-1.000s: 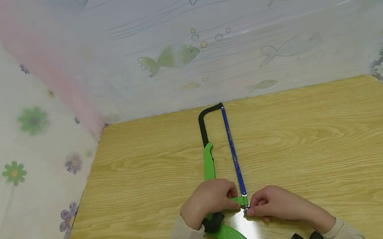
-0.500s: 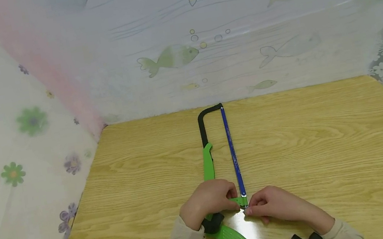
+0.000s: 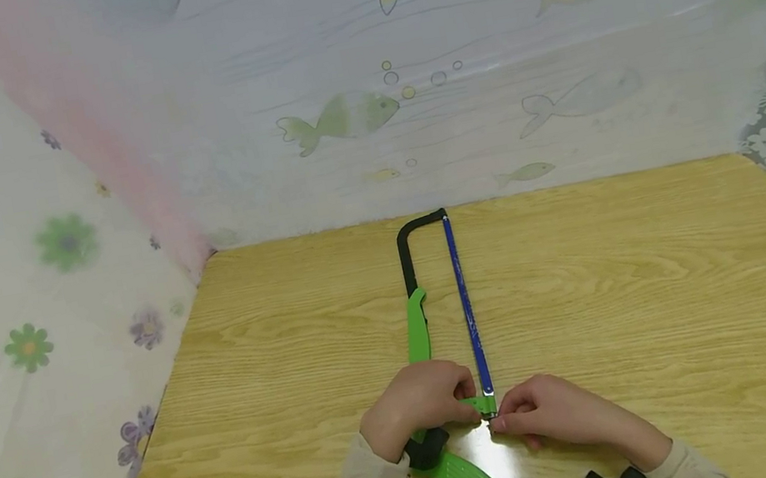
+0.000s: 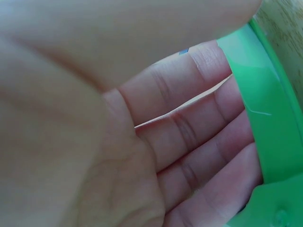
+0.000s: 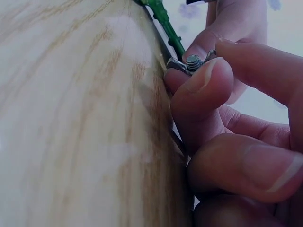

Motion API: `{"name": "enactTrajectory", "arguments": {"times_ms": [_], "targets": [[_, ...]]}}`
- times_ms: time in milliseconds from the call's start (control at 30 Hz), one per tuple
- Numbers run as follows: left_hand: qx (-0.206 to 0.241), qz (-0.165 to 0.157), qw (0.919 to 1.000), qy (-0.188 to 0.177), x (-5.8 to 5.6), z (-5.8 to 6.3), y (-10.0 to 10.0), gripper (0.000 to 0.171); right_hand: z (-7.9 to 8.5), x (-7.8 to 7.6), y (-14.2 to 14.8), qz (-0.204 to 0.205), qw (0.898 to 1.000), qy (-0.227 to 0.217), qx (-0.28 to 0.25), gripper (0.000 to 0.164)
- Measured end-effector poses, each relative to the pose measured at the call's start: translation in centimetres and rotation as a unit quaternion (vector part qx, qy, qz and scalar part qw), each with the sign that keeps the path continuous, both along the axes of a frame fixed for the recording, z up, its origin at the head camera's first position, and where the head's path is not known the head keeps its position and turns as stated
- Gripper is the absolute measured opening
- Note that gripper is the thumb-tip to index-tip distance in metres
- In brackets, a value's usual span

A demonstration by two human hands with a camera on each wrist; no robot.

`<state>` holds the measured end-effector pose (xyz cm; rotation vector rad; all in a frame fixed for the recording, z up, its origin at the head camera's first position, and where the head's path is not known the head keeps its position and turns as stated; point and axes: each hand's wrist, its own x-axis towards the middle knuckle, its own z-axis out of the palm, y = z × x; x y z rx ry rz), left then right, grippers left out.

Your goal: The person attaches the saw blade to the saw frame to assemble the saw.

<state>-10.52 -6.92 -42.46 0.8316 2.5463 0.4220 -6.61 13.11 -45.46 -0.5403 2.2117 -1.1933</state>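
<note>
Hacksaw (image 3: 415, 314) lying on tabletop (image 3: 627, 291), left hand (image 3: 420, 397) curled round green frame (image 4: 260, 109), right hand (image 3: 552, 411) pinching wing nut (image 5: 191, 65) at near end of blue blade (image 3: 467, 305).

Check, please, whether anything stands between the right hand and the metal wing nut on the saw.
Nothing visible does: the right hand touches the wing nut, just beyond the blue blade's near end.

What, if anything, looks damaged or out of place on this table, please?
Nothing clearly stands out. The blue blade has pale patches along it, perhaps worn paint or print, but it looks straight between the ends of the green and black hacksaw frame.
</note>
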Motion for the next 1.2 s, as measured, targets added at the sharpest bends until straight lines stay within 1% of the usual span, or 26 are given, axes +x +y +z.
{"name": "enactTrajectory", "arguments": {"times_ms": [167, 333, 533, 933, 1200], "targets": [[0.005, -0.004, 1.0, -0.001, 0.01, 0.04, -0.06, 0.017, -0.08, -0.08, 0.14, 0.011, 1.0, -0.002, -0.014, 0.025], [0.003, -0.005, 1.0, 0.007, 0.09, 0.01, -0.09, 0.017, -0.42, -0.25, 0.15, 0.017, 1.0, 0.004, -0.011, 0.026], [0.005, -0.004, 0.9999, 0.01, 0.1, -0.04, -0.12, 0.017, -0.5, -0.3, 0.23, 0.019, 1.0, 0.004, -0.013, 0.025], [0.013, -0.005, 0.9999, 0.005, 0.14, -0.04, -0.08, 0.018, -0.47, -0.36, 0.42, 0.02, 0.999, -0.017, -0.03, 0.022], [0.01, -0.005, 0.9999, 0.003, 0.18, 0.08, -0.1, 0.018, -0.64, -0.26, 0.38, 0.024, 0.999, -0.008, -0.038, 0.02]]}}
